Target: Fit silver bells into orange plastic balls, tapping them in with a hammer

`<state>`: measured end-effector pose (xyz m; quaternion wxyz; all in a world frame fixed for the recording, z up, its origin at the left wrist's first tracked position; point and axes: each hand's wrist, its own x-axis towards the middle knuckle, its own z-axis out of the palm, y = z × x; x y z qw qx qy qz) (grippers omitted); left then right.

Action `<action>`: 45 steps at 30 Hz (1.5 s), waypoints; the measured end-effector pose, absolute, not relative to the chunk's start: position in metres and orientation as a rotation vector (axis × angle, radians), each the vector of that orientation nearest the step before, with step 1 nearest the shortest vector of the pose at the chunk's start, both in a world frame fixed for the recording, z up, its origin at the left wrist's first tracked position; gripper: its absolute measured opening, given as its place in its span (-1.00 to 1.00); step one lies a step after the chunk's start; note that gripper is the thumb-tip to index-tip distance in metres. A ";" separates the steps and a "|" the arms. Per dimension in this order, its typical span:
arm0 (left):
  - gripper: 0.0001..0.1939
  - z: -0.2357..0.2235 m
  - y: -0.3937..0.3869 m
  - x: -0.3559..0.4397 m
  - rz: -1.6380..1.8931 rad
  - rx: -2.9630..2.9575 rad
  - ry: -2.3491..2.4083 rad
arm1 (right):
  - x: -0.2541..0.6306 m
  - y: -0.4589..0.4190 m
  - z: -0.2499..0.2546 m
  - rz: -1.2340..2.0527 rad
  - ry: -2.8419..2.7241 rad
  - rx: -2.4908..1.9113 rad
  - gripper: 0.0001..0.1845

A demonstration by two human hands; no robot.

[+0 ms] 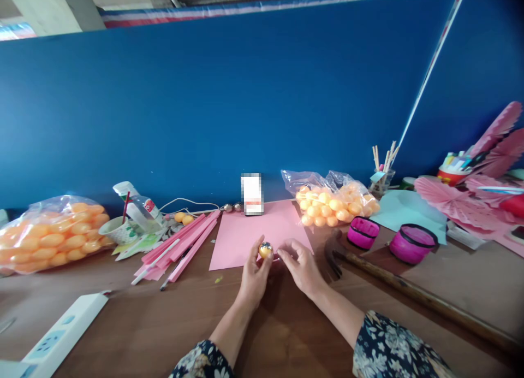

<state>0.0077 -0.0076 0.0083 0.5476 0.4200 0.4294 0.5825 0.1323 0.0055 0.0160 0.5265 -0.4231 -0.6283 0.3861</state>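
Observation:
My left hand (254,269) is closed around a small ball (266,250), orange-yellow with a shiny, mirror-like upper part. Close by on the right, my right hand (301,266) has thumb and forefinger pinched together beside the ball. A thin, dark pinkish bit shows at those fingertips, too small to make out. Both hands are over the near edge of a pink paper sheet (241,238) lying on the brown table (164,329). Two shiny silver balls (232,207) rest at the sheet's far left corner, by a pixelated white upright object (252,195).
Bags of orange balls stand left (53,238) and right (327,203). Pink paper strips (184,247), a bottle (141,208) and a power strip (65,334) lie left. A wooden-handled hammer (401,282), magenta bands (412,244) and pink paper fans (450,203) are right. A blue partition (245,94) stands behind.

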 end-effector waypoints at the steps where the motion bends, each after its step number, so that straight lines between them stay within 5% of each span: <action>1: -0.41 0.008 -0.007 0.007 1.381 1.025 1.025 | 0.132 0.005 0.016 0.939 -1.496 -1.000 -0.86; 45: -0.62 0.002 -0.005 0.005 1.404 1.163 1.058 | 0.129 0.005 0.010 1.226 -1.322 -0.952 -0.81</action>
